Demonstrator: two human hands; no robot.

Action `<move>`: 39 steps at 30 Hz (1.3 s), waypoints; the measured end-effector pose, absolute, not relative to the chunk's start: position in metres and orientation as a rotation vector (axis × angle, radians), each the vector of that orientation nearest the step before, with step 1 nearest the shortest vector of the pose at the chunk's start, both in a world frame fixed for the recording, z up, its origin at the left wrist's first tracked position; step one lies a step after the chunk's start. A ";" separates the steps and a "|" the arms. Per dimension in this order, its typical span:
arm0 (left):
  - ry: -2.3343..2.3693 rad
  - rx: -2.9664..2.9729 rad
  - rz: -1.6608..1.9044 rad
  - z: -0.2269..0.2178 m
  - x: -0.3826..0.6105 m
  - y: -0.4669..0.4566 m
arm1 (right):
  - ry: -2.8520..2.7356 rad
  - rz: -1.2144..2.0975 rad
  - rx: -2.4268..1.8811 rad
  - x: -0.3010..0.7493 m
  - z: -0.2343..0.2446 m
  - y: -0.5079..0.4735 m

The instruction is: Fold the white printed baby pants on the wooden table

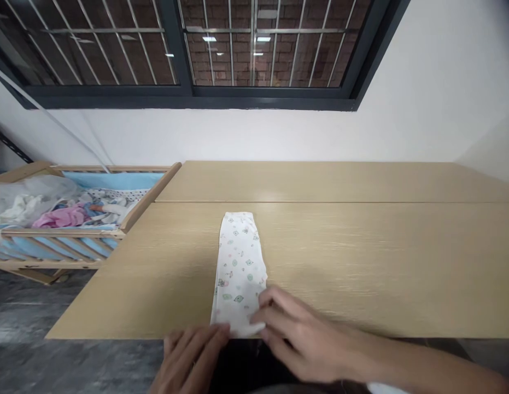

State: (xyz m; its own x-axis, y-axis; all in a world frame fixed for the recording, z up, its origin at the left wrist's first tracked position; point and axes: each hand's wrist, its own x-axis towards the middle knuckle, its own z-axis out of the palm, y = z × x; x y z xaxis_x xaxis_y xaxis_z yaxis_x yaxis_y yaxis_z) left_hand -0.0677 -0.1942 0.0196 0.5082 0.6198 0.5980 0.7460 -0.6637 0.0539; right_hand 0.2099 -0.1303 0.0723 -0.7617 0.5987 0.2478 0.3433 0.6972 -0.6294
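A pair of white baby pants (238,268) with a small green and pink print lies folded lengthwise on the wooden table. Its narrow end points toward the wall, and the wide end is at the near edge. My right hand (303,334) pinches the pants' near right corner between thumb and fingers. At the near left corner, my left hand (192,355) rests over the table edge with its fingers stretched out, the fingertips touching the fabric. The left thumb is hidden.
The pale wooden table (361,246) has a seam across it and meets the white wall. To the left stands a wooden crib (151,197) with blue lining, holding a pile of clothes (65,216). Above is a barred window with a dark frame (238,102).
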 end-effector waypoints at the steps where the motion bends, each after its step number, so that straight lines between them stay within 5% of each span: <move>1: -1.200 -2.519 -0.907 0.025 -0.067 -0.183 | -2.418 0.854 -0.747 0.209 0.080 -0.120; 6: -1.265 -2.386 -0.975 0.059 -0.058 -0.087 | -2.185 0.813 -0.901 0.196 0.087 -0.034; 16: -1.854 -2.416 -0.400 0.067 -0.019 0.074 | -2.055 0.748 -1.327 0.159 0.029 0.119; 22: -1.870 -2.303 -0.316 0.055 0.008 0.005 | -2.105 0.563 -1.356 0.160 0.026 0.114; 26: -1.810 -2.276 -0.225 0.030 0.030 -0.067 | -2.418 0.355 -0.992 0.160 0.042 0.079; 32: -1.877 -2.293 -0.208 -0.008 0.037 -0.095 | -2.873 0.695 -0.294 0.137 0.038 0.035; 39: -1.844 -2.253 -0.396 -0.024 0.029 -0.095 | -2.975 0.789 -0.472 0.124 0.003 0.060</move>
State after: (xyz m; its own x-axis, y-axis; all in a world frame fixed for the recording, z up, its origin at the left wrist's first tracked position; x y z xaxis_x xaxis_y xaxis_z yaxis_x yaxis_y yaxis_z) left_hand 0.0290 -0.0946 -0.0242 0.1847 0.9253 0.3311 0.9797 -0.2000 0.0124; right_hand 0.1236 0.0596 0.0030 -0.9537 0.2964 -0.0506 0.2825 0.8256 -0.4884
